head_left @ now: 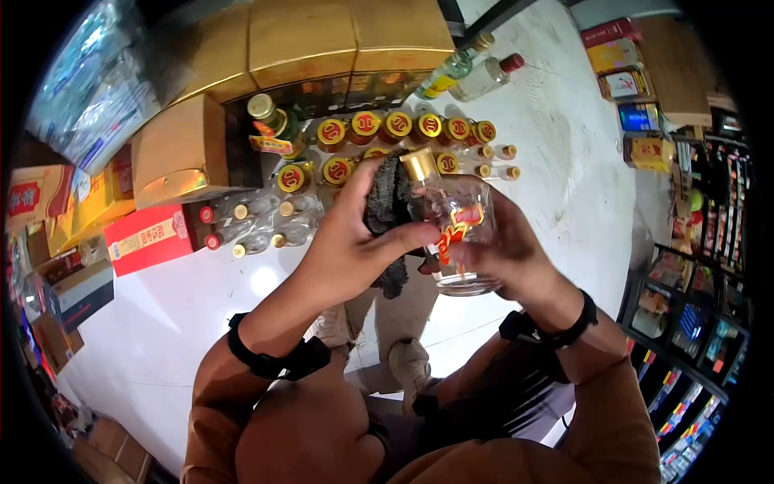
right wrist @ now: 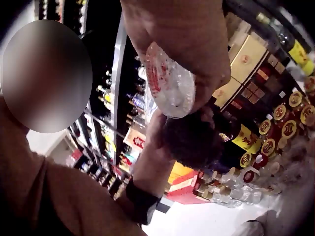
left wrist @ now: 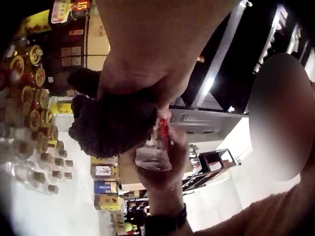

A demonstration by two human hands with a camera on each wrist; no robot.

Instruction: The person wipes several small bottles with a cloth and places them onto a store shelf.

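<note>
A clear glass bottle with a gold cap and a red-and-gold label is held tilted in front of the body. My right hand grips its side, fingers wrapped behind the glass. My left hand holds a dark grey fluffy cloth against the bottle's left side, its thumb reaching across to the glass. In the left wrist view, the bunched cloth covers most of the left fingers. The right wrist view shows the round base of the bottle, with the cloth just beyond it.
Rows of gold-lidded bottles and small clear bottles stand on the white floor ahead. Behind them are gold boxes. A red box lies at left; stocked shelves line the right.
</note>
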